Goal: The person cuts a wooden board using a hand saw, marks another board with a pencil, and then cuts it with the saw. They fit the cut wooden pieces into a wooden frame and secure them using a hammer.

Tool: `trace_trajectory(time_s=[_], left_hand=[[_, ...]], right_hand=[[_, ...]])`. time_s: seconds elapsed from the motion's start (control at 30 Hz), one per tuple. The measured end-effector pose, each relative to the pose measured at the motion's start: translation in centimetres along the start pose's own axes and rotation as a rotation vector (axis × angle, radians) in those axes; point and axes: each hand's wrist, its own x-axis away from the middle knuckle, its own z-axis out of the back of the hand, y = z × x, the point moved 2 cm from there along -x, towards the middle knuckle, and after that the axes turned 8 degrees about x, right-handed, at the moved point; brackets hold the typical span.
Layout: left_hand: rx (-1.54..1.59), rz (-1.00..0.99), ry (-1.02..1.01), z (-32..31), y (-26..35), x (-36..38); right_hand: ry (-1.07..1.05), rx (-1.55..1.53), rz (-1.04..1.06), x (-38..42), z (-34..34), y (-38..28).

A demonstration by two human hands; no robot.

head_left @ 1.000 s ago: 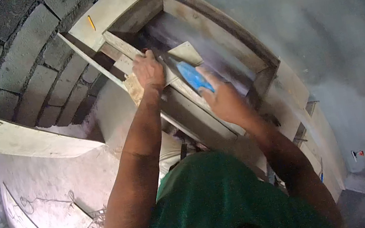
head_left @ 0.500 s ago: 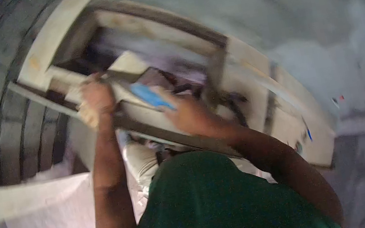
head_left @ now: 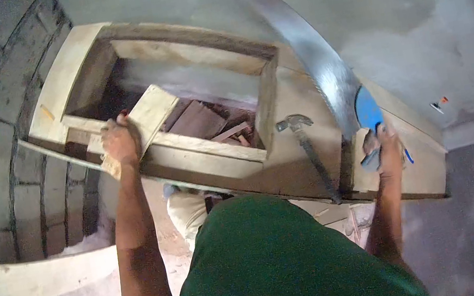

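Handsaw (head_left: 314, 64) had swung out of the wooden frame (head_left: 212, 152) to the right, blade up. Right hand (head_left: 384, 150) gripped its blue handle (head_left: 368, 110): thin blade likely whippy. Left hand (head_left: 119, 140) clamped the short board (head_left: 146, 116), probably stiff and light. Hammer (head_left: 307, 148) lay between them.

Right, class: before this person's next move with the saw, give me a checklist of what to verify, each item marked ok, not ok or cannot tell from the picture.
1. Right hand grips the saw by its blue handle: ok.
2. Blade off the wood, raised toward the wall: ok.
3. Left hand holds the board on the frame: ok.
4. Left hand away from the blade: ok.
5. Hammer lies loose on the frame beside the saw hand, may get knocked: not ok.
6. Cut line marked on the board: cannot tell.
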Motion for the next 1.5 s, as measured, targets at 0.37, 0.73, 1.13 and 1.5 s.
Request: trace_trajectory(time_s=[0.37,0.73,1.13,1.5], left_hand=[[0.405,0.205,-0.485,9.3,0.2,1.1],[0.541,-0.002,-0.57,16.7,1.8,6.1],[0.243,0.234,-0.48,21.4,-12.1,8.0],[0.994,0.316,-0.382,25.7,-21.3,8.3]], right_hand=[[-0.067,0.939,-0.001,-5.1,-0.1,19.8],[-1.004,0.162,0.049,-5.8,-35.0,-4.6],[-0.87,0.236,0.515,4.4,-50.4,-6.9],[-1.492,0.196,0.045,6.5,-57.8,-12.0]])
